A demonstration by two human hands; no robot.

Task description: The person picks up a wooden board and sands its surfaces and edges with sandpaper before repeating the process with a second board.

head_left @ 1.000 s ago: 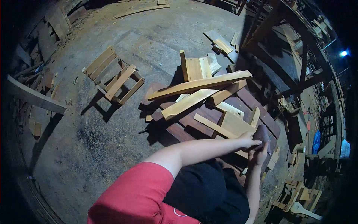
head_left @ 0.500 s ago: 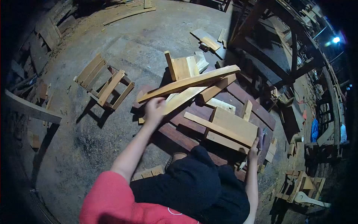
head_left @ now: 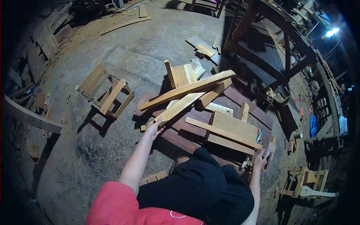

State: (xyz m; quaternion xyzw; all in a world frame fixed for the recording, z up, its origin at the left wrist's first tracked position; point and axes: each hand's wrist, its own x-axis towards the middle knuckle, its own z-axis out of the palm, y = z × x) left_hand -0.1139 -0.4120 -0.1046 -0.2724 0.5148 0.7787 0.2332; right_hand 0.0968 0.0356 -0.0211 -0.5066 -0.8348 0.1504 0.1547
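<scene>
My left hand (head_left: 153,129) is closed at the near end of a pale wooden board (head_left: 180,107), thumb on top and fingers along its side. Just above that board, a longer wooden bar (head_left: 187,88) lies slanted across the pile. My right hand (head_left: 260,159) is low at the right end of the dark reddish low bench (head_left: 180,140), its fingers bent around something too small to make out. Beside it rests a joined wooden piece (head_left: 234,129), a wide panel with a long rail. A thin bluish tool (head_left: 260,135) stands at that panel's right end.
A small wooden frame (head_left: 108,92) like a stool stands on the floor to the left. Loose boards (head_left: 204,48) lie beyond the bench. A dark timber table (head_left: 262,62) rises at the upper right. Another small wooden frame (head_left: 305,182) is at lower right, with a pale paddle-shaped piece (head_left: 317,192).
My left hand has moved down from above the boards to the pale board's near end. My right hand has shifted down, away from the panel's corner. The view has turned slightly.
</scene>
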